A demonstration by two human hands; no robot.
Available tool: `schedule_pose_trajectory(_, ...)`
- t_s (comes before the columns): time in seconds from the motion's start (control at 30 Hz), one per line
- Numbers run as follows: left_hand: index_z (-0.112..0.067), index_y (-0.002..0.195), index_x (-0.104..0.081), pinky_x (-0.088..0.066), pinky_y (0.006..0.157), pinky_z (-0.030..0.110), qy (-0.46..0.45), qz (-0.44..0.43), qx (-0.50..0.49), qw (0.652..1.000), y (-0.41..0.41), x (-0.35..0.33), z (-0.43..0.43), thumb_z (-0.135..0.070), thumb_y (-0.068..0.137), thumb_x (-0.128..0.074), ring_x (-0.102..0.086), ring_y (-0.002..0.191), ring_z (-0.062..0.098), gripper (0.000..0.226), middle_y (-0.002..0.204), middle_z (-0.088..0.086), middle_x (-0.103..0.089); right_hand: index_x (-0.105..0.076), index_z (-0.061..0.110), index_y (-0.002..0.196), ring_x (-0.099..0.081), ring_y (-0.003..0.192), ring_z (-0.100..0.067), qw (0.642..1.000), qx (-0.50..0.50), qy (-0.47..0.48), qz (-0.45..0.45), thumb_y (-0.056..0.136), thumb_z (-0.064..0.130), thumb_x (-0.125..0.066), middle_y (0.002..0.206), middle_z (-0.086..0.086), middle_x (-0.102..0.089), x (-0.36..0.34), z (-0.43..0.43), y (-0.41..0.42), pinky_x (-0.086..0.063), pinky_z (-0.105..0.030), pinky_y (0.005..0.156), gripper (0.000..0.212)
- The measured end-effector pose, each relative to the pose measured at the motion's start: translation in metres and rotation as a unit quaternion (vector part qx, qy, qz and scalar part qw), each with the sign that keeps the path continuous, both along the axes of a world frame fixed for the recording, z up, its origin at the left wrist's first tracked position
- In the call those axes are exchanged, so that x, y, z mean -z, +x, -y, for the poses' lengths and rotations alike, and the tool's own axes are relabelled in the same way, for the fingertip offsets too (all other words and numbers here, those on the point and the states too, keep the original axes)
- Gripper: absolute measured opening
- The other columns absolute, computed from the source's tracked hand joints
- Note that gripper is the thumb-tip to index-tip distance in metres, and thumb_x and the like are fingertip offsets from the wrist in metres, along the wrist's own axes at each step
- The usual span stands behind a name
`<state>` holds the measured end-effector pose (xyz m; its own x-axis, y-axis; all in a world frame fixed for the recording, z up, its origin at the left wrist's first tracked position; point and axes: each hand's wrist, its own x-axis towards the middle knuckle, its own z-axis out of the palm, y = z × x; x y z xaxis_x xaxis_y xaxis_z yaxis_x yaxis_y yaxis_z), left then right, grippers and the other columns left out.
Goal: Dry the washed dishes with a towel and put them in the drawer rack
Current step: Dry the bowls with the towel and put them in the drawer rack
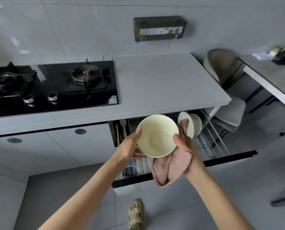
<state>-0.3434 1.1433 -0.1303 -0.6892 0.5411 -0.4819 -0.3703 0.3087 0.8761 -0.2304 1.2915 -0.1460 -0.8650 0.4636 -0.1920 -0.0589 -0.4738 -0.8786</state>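
The drawer rack stands pulled out under the countertop, whose front edge overhangs the rack's rear strip. Inside, two bowls stand on edge at the back right, a row of plates fills the near left corner, and utensils take the far left compartment. The wire bars right of the bowls lie bare (the widest free patch in view). Over the rack's middle, the held bowl, the towel hanging below it, the left hand and the right hand block the way down. A chair stands near the drawer's right side.
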Motion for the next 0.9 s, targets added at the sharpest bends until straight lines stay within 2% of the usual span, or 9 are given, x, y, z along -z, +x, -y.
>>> schedule_pose_trajectory(0.13,-0.023,0.116,-0.056,-0.052,0.088,0.04,-0.037,0.021,0.076,0.996,-0.037,0.024,-0.043,-0.053,0.095,-0.039,-0.062,0.094,0.021,0.041,0.109,0.008,-0.064,-0.062,0.009,0.106,-0.068,0.094,-0.029,0.972,0.108,0.103,0.182,0.062,0.027,-0.086,0.102,-0.014,-0.071,0.016,-0.078,-0.001,-0.051,-0.051,0.093,0.054)
schedule_pose_trajectory(0.23,-0.02,0.111,-0.06,-0.052,0.085,0.039,-0.059,0.051,0.051,0.996,-0.061,0.04,-0.064,-0.046,0.095,-0.045,-0.059,0.081,0.019,0.033,0.096,0.007,-0.064,-0.053,0.016,0.104,-0.066,0.094,-0.023,0.93,0.129,0.196,0.284,0.061,0.028,-0.086,0.103,-0.009,-0.068,0.029,-0.13,-0.002,-0.051,-0.044,0.089,0.056)
schedule_pose_trajectory(0.33,-0.016,0.11,-0.061,-0.05,0.075,0.034,-0.089,0.07,0.034,0.993,-0.08,0.061,-0.079,-0.038,0.095,-0.049,-0.058,0.073,0.018,0.029,0.087,0.007,-0.062,-0.047,0.022,0.103,-0.062,0.09,-0.02,0.826,0.087,0.36,0.426,0.058,0.051,-0.08,0.097,0.005,-0.064,0.05,-0.173,-0.011,-0.049,-0.041,0.085,0.063)
schedule_pose_trajectory(0.43,-0.015,0.099,-0.063,-0.047,0.076,0.035,-0.116,0.09,0.014,0.989,-0.091,0.079,-0.085,-0.029,0.095,-0.051,-0.055,0.069,0.019,0.019,0.081,0.006,-0.06,-0.044,0.017,0.105,-0.053,0.08,-0.022,0.712,0.003,0.483,0.51,0.067,0.05,-0.077,0.096,0.002,-0.058,0.085,-0.2,-0.024,-0.042,-0.033,0.069,0.06)
schedule_pose_trajectory(0.5,-0.012,0.099,-0.063,-0.048,0.079,0.038,-0.14,0.097,0.006,0.985,-0.097,0.092,-0.089,-0.027,0.096,-0.051,-0.055,0.073,0.021,0.019,0.081,0.007,-0.061,-0.045,0.013,0.109,-0.053,0.078,-0.02,0.667,-0.041,0.531,0.522,0.069,0.049,-0.077,0.096,0.003,-0.055,0.117,-0.215,-0.033,-0.039,-0.028,0.065,0.063)
schedule_pose_trajectory(0.57,-0.01,0.101,-0.063,-0.05,0.084,0.041,-0.157,0.108,-0.01,0.982,-0.101,0.104,-0.096,-0.026,0.096,-0.051,-0.055,0.076,0.023,0.02,0.083,0.008,-0.061,-0.045,0.011,0.11,-0.058,0.081,-0.021,0.648,-0.078,0.543,0.529,0.07,0.047,-0.077,0.094,0.003,-0.051,0.151,-0.224,-0.037,-0.04,-0.026,0.066,0.062)
schedule_pose_trajectory(0.63,-0.009,0.101,-0.062,-0.05,0.083,0.04,-0.167,0.125,-0.03,0.978,-0.101,0.113,-0.104,-0.024,0.096,-0.051,-0.055,0.077,0.023,0.02,0.084,0.009,-0.06,-0.047,0.01,0.105,-0.061,0.078,-0.02,0.653,-0.099,0.532,0.53,0.071,0.043,-0.077,0.09,0.002,-0.052,0.186,-0.233,-0.04,-0.046,-0.027,0.064,0.057)
schedule_pose_trajectory(0.77,-0.009,0.102,-0.062,-0.051,0.087,0.04,-0.191,0.157,-0.084,0.965,-0.095,0.129,-0.117,-0.023,0.096,-0.051,-0.059,0.083,0.024,0.019,0.091,0.012,-0.062,-0.047,0.013,0.095,-0.064,0.068,-0.02,0.64,-0.143,0.519,0.548,0.065,0.052,-0.076,0.088,-0.005,-0.063,0.247,-0.247,-0.047,-0.055,-0.03,0.057,0.058)
schedule_pose_trajectory(0.9,-0.009,0.107,-0.061,-0.051,0.088,0.042,-0.22,0.192,-0.151,0.944,-0.09,0.141,-0.122,-0.019,0.096,-0.051,-0.062,0.092,0.029,0.018,0.098,0.015,-0.063,-0.046,0.005,0.106,-0.065,0.084,-0.031,0.621,-0.156,0.519,0.567,0.07,0.045,-0.078,0.098,-0.014,-0.062,0.267,-0.241,-0.059,-0.051,-0.033,0.063,0.063)
